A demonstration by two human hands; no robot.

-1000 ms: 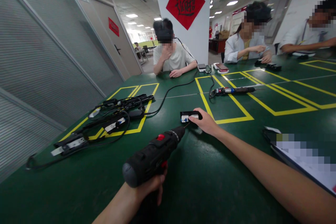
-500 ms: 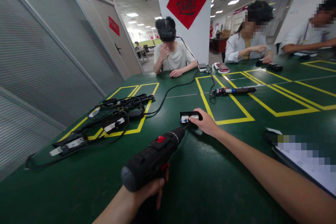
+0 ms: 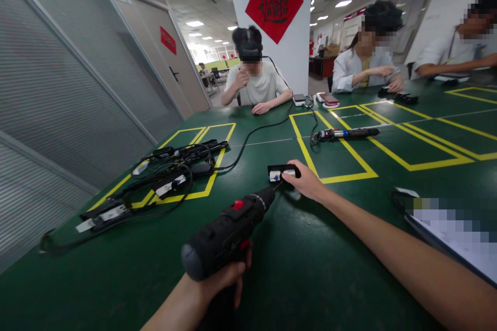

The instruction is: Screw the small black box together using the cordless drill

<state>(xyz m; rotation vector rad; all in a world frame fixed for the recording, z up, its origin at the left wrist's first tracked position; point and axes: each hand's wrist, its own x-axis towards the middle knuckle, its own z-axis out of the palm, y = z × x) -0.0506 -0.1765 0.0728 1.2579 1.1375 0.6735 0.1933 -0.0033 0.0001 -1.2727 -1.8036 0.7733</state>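
Observation:
My left hand (image 3: 227, 279) is wrapped round the grip of a black cordless drill (image 3: 225, 238) with red switches. The drill points forward and right, and its thin bit meets or nearly meets a small black part with white blocks and a bit of blue (image 3: 275, 175); I cannot tell whether they touch. My right hand (image 3: 305, 181) pinches that part at its right end, thumb in front and fingers behind, just above or on the green table (image 3: 310, 258). The drill's lower handle is mostly hidden by my left hand.
Black cabled devices with white labels (image 3: 171, 183) lie at left within yellow tape. A pen-like electric tool (image 3: 345, 134) lies beyond my right hand. Papers on a dark holder (image 3: 446, 232) are at right. A co-worker (image 3: 254, 77) sits opposite; two others sit at right.
My hands, the drill and the black part hold almost the same position. The view has shifted very slightly. The co-worker opposite has moved their head and raised arm a little.

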